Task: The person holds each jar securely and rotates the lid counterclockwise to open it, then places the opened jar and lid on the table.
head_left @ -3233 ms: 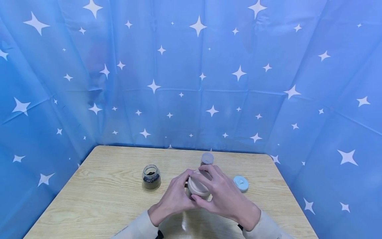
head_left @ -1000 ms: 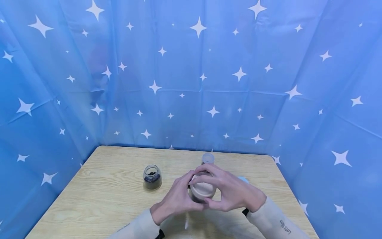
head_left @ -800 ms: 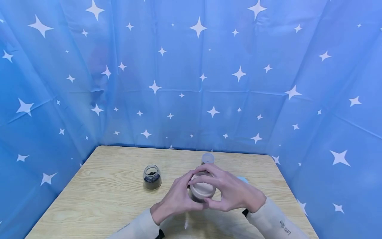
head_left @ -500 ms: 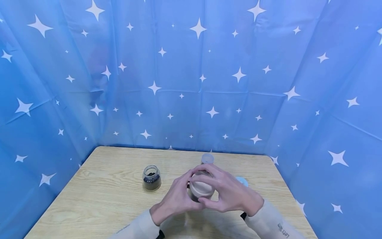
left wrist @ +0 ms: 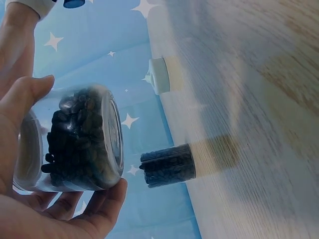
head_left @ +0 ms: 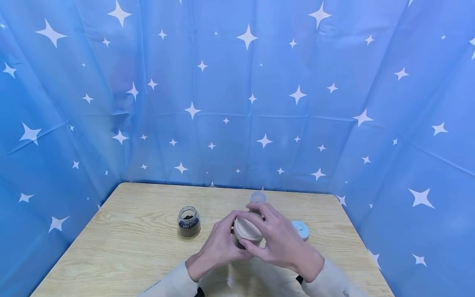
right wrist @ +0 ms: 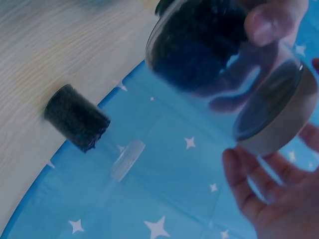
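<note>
My left hand wraps round a clear glass jar part-filled with dark bean-like pieces, held above the table. Thumb and fingers lie on opposite sides of the glass in the left wrist view. On top of the jar sits a beige lid. My right hand grips that lid from above, its fingers and thumb curled about the rim. The right wrist view shows the lid's side close to my right fingertips. Whether the lid is tight I cannot tell.
An uncovered glass jar of dark pieces stands to the left on the wooden table. Behind my hands is a container of dark contents with a translucent cap. A light-blue lid lies to the right.
My right hand has turned on the lid, its forearm shifting left and uncovering more of the blue lid. The left hand stays round the jar, which has shifted slightly left since a second ago.
</note>
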{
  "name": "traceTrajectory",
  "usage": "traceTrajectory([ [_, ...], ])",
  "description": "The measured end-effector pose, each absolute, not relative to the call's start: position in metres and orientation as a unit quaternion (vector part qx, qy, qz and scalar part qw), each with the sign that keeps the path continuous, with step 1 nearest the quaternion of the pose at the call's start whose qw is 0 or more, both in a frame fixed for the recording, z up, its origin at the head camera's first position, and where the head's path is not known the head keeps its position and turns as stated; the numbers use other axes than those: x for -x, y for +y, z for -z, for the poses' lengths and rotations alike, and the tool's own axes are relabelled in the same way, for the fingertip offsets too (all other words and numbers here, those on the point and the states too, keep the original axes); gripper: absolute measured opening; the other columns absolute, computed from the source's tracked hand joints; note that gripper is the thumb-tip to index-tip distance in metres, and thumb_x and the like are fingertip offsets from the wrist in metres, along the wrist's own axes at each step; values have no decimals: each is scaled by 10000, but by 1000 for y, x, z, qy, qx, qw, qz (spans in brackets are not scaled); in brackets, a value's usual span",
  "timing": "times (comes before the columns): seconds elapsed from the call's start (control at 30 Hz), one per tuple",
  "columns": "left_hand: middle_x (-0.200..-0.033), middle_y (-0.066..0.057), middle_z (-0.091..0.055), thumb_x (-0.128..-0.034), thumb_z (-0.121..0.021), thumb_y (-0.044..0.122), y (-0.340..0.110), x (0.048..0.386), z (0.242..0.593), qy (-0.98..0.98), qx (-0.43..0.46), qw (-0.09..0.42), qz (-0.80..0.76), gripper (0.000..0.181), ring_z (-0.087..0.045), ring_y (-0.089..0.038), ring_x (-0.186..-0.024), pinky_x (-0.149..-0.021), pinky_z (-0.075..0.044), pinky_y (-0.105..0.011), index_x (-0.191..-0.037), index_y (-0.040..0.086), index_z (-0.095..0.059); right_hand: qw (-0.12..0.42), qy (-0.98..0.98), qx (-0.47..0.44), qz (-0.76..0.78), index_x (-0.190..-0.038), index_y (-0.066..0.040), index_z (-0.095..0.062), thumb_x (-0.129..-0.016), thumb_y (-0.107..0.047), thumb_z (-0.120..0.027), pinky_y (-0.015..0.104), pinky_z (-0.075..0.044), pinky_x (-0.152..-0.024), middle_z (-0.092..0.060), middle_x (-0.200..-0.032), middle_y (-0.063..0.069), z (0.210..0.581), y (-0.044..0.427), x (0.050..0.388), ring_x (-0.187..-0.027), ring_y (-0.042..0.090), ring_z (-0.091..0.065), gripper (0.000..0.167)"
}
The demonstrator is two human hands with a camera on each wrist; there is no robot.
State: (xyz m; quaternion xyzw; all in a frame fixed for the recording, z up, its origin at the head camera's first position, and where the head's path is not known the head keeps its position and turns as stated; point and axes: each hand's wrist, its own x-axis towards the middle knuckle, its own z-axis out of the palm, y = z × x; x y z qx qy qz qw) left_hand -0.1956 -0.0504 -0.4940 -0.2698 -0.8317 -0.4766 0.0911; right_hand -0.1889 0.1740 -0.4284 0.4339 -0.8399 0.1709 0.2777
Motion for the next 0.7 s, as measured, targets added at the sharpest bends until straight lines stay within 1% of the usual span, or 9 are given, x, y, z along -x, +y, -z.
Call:
traceTrajectory([
  [0.1,-1346,67,-774,-761,-1070,272,-50,196,494,-835,265,94,473,905,-773,-133,-1155,-937,-663,-281,-1541,256,-613,283,-851,-412,-162,-1576,-236,-718,-1027,-480,-863,448,-693,-945,-705,-1498,112,431,171,185,-1262,294,-751,618],
  [0.2,-1339,57,-779,-750,-1067,246,-50,197,494,-837,264,96,470,891,-778,-134,-1155,-946,-666,-284,-1521,234,-621,292,-855,-398,-158,-1586,-246,-714,-1044,-490,-856,455,-699,-941,-716,-1509,112,433,168,182,-1283,292,-754,611],
  [0.47,-1314,66,-777,-748,-1040,211,-50,197,493,-838,263,97,469,818,-776,-111,-1124,-926,-665,-280,-1465,226,-646,308,-851,-390,-167,-1549,-233,-745,-1053,-392,-865,470,-698,-940,-743,-1470,121,439,165,178,-1268,295,-755,534],
  [0.7,-1311,70,-780,-731,-1045,206,-50,198,493,-839,263,102,466,811,-771,-104,-1117,-928,-662,-290,-1441,233,-653,304,-853,-387,-173,-1557,-245,-752,-1046,-384,-876,466,-695,-954,-735,-1474,111,440,166,178,-1281,292,-745,544],
])
